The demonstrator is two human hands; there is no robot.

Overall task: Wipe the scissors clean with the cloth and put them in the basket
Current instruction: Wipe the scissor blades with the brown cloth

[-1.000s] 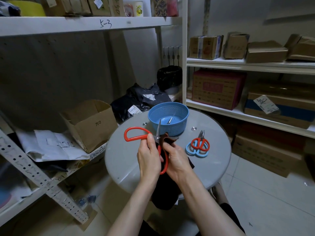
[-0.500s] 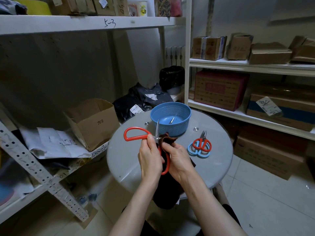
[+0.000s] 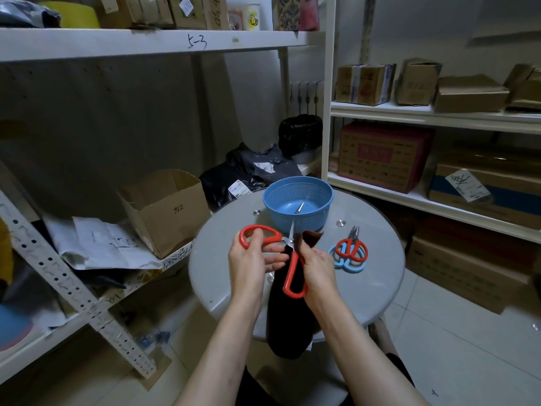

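The scissors [image 3: 294, 260], big and red-handled, are held up off the table [image 3: 366, 294], just in front of the blue basket [image 3: 314, 219] on the person's side; they are spread wide, one handle loop out to the basket's front left, the other pointing back toward the person, a blade tip rising in front of the basket's wall. The left hand [image 3: 248, 265] has its fingers curled round the upper loop, gripping it; the right hand [image 3: 319, 268] is closed, pinching the dark cloth [image 3: 288, 326] against the scissors near the pivot; a brown corner of the cloth sticks up above that hand, just short of the basket, and the rest hangs down past the table edge. Inside the basket lies a small metal piece [image 3: 299, 207]; what it is I cannot tell. To the basket's right and a little nearer the person, a small red pair [image 3: 350, 249] lies on top of a blue pair [image 3: 348, 267], flat on the table, apart from the hands. Left of the basket, off the table, an open cardboard box [image 3: 167, 212] sits on a low shelf.
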